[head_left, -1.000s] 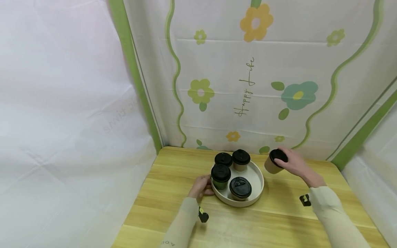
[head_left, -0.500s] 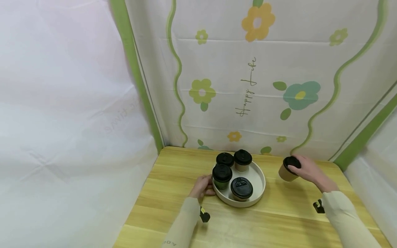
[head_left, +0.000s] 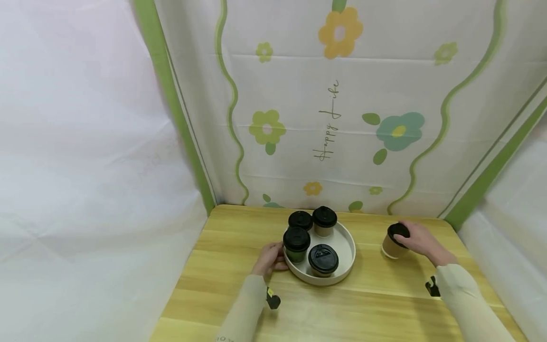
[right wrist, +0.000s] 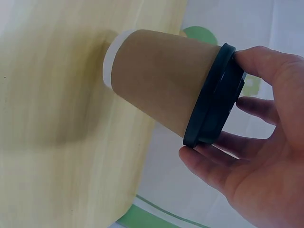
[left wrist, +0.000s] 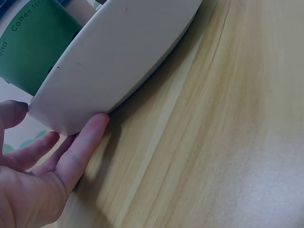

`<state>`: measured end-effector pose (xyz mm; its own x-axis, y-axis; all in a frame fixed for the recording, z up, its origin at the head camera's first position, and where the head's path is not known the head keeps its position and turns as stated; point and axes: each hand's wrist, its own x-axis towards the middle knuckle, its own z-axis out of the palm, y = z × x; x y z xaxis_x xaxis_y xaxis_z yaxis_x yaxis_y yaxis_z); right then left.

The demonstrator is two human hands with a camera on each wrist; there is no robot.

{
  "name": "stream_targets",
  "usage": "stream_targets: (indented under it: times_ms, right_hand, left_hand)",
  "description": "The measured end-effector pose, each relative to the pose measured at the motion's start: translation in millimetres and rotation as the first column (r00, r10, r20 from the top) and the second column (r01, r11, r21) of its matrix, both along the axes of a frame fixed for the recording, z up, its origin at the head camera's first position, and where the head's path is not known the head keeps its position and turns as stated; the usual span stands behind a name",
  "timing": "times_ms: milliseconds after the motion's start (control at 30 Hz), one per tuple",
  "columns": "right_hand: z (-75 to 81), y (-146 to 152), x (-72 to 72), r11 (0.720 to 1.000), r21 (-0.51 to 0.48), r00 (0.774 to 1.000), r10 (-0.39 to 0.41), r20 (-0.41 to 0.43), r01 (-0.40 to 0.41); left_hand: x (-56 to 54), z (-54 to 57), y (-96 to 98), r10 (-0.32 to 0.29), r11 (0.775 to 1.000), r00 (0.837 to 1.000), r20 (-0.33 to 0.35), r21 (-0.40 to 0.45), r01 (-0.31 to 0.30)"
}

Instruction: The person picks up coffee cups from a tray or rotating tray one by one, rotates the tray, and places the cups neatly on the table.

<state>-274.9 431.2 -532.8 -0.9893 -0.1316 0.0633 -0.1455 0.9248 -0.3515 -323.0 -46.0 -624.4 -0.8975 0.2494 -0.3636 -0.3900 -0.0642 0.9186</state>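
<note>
My right hand (head_left: 420, 241) grips a brown paper coffee cup (head_left: 393, 247) by its black lid (right wrist: 213, 97), thumb on one side and fingers on the other. The cup stands nearly upright, its white base (right wrist: 114, 59) right at the tabletop. At the left, my left hand (head_left: 270, 259) holds the edge of a round white tray (head_left: 347, 256), thumb at the rim and fingertips against the outer wall and lower edge. On the tray are a green cup (left wrist: 42, 45) with a black lid and several more black-lidded cups, including a brown one (head_left: 324, 231) at the back.
A wooden table (head_left: 342, 313) carries everything. White curtains with printed flowers (head_left: 399, 132) hang behind the table and at both sides. The tray lies between the two hands, left of the held cup.
My right hand has carried the cup rightward, away from the tray, and lowered it to the table. The left hand stays at the tray's edge. The head view has shifted slightly.
</note>
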Motion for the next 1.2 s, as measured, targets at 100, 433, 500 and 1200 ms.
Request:
stream_targets:
  times_ms: [100, 433, 500, 1200]
  right_hand:
    - [-2.3, 2.2, 2.5, 1.000, 0.011, 1.000, 0.001, 0.011, -0.001]
    - [-17.2, 13.9, 7.3, 0.998, 0.021, 0.997, -0.058, 0.050, 0.057]
    - [-20.0, 13.9, 6.7, 0.998, 0.023, 0.997, -0.060, 0.041, 0.059]
    - [-28.0, -1.9, 3.9, 0.999, 0.017, 0.999, -0.047, -0.001, 0.047]
  left_hand:
    - [0.3, 1.2, 2.2, 0.010, 1.000, 1.000, 0.001, 0.001, -0.010]
    - [-0.1, -1.7, 5.3, -0.008, 1.000, 1.000, 0.005, 0.005, 0.008]
    - [0.2, -1.7, 3.8, -0.012, 1.000, 1.000, 0.004, 0.001, 0.012]
    - [-1.1, -2.2, -0.9, 0.000, 1.000, 1.000, 0.003, -0.008, 0.000]
